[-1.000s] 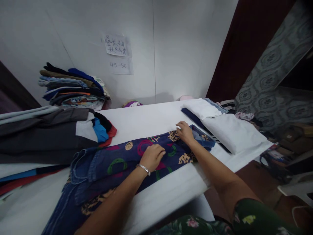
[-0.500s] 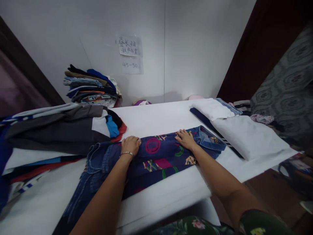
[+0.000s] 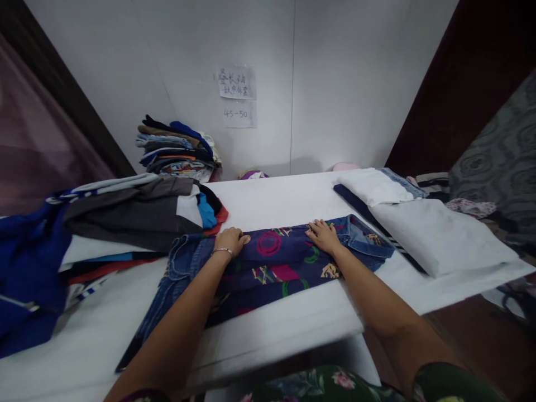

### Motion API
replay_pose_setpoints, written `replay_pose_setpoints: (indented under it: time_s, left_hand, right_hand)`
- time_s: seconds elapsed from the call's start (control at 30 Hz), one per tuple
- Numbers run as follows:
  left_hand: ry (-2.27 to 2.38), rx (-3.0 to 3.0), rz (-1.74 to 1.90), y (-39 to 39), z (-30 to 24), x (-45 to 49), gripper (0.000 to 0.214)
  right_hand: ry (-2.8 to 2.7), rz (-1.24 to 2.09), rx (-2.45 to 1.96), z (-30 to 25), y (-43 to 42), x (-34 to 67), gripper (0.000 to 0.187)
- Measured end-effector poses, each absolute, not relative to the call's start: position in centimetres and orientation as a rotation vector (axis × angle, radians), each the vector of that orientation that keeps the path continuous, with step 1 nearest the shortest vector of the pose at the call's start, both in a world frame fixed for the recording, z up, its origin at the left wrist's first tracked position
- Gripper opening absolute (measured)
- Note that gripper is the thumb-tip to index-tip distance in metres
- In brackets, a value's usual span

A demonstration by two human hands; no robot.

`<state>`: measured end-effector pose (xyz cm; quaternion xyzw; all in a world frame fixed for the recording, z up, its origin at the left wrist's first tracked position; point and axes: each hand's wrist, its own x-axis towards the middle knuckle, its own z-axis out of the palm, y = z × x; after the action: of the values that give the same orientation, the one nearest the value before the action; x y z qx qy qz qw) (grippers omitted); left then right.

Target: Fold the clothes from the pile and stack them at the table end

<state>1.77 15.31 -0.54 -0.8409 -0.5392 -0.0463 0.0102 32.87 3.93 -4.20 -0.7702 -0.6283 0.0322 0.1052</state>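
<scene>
**Hand Placement on the Denim Shirt: Edges and Clearance**

Nearest us, the front edge of the white padded table point(image 3: 288, 329) runs left to right. A strip of white surface shows between that edge and the cloth. On the table lies the dark blue printed denim shirt point(image 3: 276, 268), folded into a long band roughly parallel to the front edge. Its collar end points right, and its left end trails towards the near-left corner.

Our left hand point(image 3: 231, 241) rests on the far edge of the band, left of centre, with the fingers curled. We cannot tell whether it pinches the cloth or only presses it. A thin silver bracelet point(image 3: 221, 252) sits on that wrist. Our right hand point(image 3: 323, 237) lies flat and released, fingers spread, on the same far edge just beside the collar. The hands are well apart, with a pink printed ring between them.

Beyond the shirt, a broad stretch of white tabletop reaches to the wall; this is the widest room for movement. On the left, a flat pile of grey, white, blue and red garments point(image 3: 138, 212) comes near the left hand. On the right, two folded white cloths point(image 3: 435, 237) lie near the collar but apart from it. Against the wall stands a stack of folded multicoloured clothes point(image 3: 178, 148), with two white paper notes point(image 3: 237, 95) stuck above it.
</scene>
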Motion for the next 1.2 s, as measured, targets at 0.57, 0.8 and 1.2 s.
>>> replay_pose_setpoints:
  time_s: [0.57, 0.8, 1.2]
  left_hand:
    - [-1.861, -2.722, 0.070, 17.5, -0.3, -0.3, 0.026]
    - [-1.878, -2.667, -0.004, 16.9, -1.2, -0.5, 0.031]
    - [-1.823, -2.780, 0.029, 18.0, 1.0, -3.8, 0.044]
  right_hand:
    - [-1.830, 0.053, -2.258, -4.5, 3.9, 32.9, 0.046]
    - [-1.835, -0.009, -2.181, -3.3, 3.8, 31.7, 0.046]
    - [-2.193, 0.266, -2.083, -3.8, 4.1, 28.1, 0.057]
